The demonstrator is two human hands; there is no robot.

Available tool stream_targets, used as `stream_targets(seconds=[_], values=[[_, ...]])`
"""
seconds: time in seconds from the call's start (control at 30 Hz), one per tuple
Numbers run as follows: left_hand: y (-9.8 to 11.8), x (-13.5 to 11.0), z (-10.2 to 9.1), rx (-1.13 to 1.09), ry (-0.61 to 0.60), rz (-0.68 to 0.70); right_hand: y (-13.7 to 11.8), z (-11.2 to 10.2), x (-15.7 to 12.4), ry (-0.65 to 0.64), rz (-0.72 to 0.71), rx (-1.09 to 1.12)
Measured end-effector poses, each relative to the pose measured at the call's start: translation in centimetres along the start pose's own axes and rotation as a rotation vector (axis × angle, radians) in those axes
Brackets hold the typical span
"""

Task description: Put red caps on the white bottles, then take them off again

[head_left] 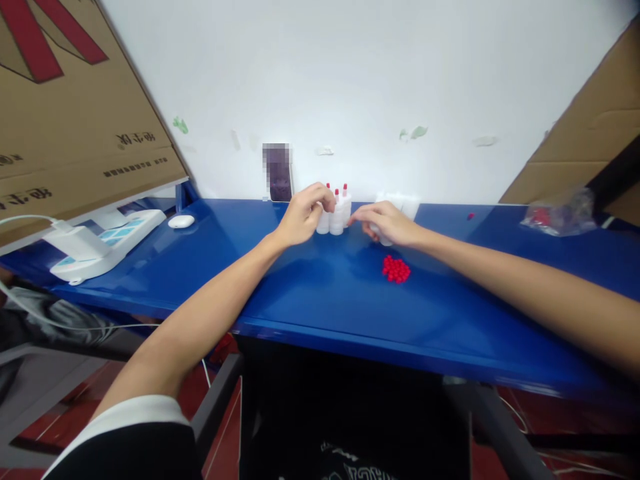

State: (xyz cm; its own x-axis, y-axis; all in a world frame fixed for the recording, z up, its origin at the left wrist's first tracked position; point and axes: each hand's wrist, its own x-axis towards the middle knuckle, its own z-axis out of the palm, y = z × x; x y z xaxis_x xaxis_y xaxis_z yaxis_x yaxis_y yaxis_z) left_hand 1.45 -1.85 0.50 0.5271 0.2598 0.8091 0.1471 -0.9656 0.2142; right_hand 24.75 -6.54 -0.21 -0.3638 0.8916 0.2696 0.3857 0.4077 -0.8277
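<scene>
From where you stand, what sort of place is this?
Probably a small packing or assembly bench rather than a home. Large cardboard boxes stand at both sides, and on the blue table small white bottles with red tips stand beside a heap of tiny red pieces.

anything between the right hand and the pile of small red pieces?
Nothing visible. The red pieces lie in a loose pile on the bare blue table, just nearer the camera than the right hand, with only open tabletop between them. The white bottles stand off to the side, at the left hand.
</scene>
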Motion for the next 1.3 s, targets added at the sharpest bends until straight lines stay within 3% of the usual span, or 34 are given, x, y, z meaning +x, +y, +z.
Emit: stream_targets(seconds=[0.1,0.23,0.37,0.43,0.6,0.7,0.87,0.97,1.2,1.3], values=[[2.6,0.3,1.0,-0.051,-0.075,0.075,0.4,0.0,0.0,0.037,-0.009,0.105],[5.9,0.2,2.8,-0.174,-0.341,0.242,0.6,0.2,0.0,0.063,-0.052,0.132],[7.1,-0.2,3.7,-0.054,-0.535,0.298,0.7,0.3,0.1,0.068,-0.054,0.129],[7.1,-0.4,4.1,0.013,-0.574,0.215,0.6,0.3,0.1,0.067,-0.059,0.115],[6.9,-0.9,4.8,0.026,-0.595,-0.192,0.8,0.3,0.2,0.052,-0.067,0.075],[6.8,-1.0,4.6,0.109,-0.621,-0.317,1.2,-0.1,0.1,0.095,-0.046,0.131],[6.2,-0.1,3.7,0.344,-0.827,-0.29,1.7,-0.9,-0.8,0.198,-0.018,0.111],[5.8,0.7,3.4,0.367,-0.899,-0.252,1.7,-1.2,-1.6,0.228,-0.007,0.075],[4.5,1.7,4.3,0.145,-0.908,-0.242,2.1,-2.0,-2.6,0.256,0.002,0.011],[3.6,1.4,5.2,0.062,-0.816,-0.226,2.5,-2.3,-2.7,0.246,0.019,0.089]])
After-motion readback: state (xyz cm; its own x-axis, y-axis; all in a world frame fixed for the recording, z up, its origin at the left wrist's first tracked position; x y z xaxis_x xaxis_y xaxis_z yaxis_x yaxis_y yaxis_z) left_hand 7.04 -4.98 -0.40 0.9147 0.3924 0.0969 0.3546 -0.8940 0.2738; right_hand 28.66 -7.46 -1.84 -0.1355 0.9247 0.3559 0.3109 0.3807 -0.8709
